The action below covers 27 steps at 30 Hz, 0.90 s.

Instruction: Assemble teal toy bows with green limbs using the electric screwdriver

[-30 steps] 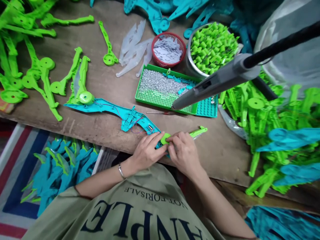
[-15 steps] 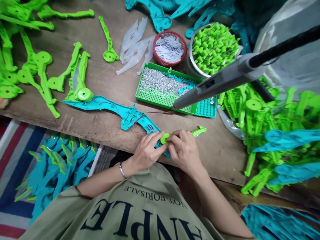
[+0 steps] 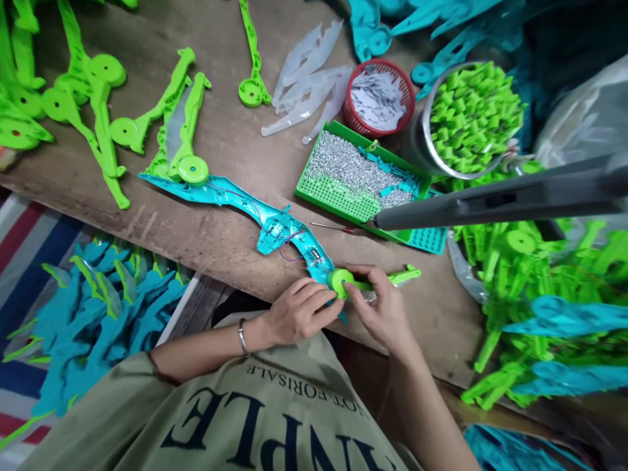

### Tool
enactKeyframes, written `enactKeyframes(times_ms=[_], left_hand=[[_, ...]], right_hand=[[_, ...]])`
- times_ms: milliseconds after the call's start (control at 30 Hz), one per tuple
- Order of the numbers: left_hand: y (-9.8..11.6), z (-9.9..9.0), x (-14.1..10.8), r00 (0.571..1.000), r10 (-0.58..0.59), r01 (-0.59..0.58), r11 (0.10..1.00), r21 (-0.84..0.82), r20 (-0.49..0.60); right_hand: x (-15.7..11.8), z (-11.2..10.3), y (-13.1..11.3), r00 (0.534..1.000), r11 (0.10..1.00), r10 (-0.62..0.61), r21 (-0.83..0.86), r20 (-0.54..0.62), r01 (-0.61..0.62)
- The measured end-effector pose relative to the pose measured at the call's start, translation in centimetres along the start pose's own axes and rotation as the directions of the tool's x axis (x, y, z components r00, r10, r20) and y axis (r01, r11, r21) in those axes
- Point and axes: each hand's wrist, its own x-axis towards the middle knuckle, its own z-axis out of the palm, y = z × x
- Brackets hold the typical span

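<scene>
A blue plastic toy bow shell [image 3: 230, 194] lies with its inside facing up along the table's near edge, thin wires running through it. A green arm with a round disc [image 3: 196, 169] sits on its left end. At its right end is another green arm piece [image 3: 342, 283], its disc over the shell. My left hand [image 3: 300, 313] has its fingers curled over that end of the shell, fingertips at the disc's lower edge. With thumb on the disc and fingers around the arm, my right hand [image 3: 383, 314] grips the green piece. The left fingertips' contact is partly hidden.
A green tray [image 3: 338, 208] of screws, a red basket [image 3: 409, 118] and a metal pot [image 3: 429, 124] of green parts stand behind. A grey power screwdriver [image 3: 466, 206] hangs at right, above a thin screwdriver [image 3: 333, 227]. Green arms [image 3: 105, 124] and blue shells [image 3: 564, 317] lie piled at the sides.
The head view has shifted, so table items appear displaced. My right hand has spread its thumb and fingers along the green arm, and more of the disc shows; the left hand has slid below the disc.
</scene>
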Motion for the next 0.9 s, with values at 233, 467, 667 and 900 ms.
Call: enactKeyframes(times_ms=[233,467,667,900], left_hand=[[-2.3,-1.8,3.5,0.983,-0.117,0.090,0.979,0.183,0.144],[-3.8,-1.4,5.3,0.950,-0.102,0.043,0.979,0.200,0.297],[-4.1,-1.1,5.7,0.933,-0.127,0.088,0.988,0.129,0.338],[-3.7,-0.8,5.9,0.918,-0.192,0.152,0.979,0.137,0.348]], right_hand=[[0.0,0.3,-0.3,0.999,0.999,-0.048,-0.009,0.018,0.048],[0.3,0.3,0.0,0.998,0.999,-0.043,0.012,0.037,0.042],[0.8,0.1,-0.1,0.998,0.998,-0.037,0.054,0.049,0.034],[0.8,0.2,-0.1,0.999,0.997,0.011,0.081,0.046,-0.014]])
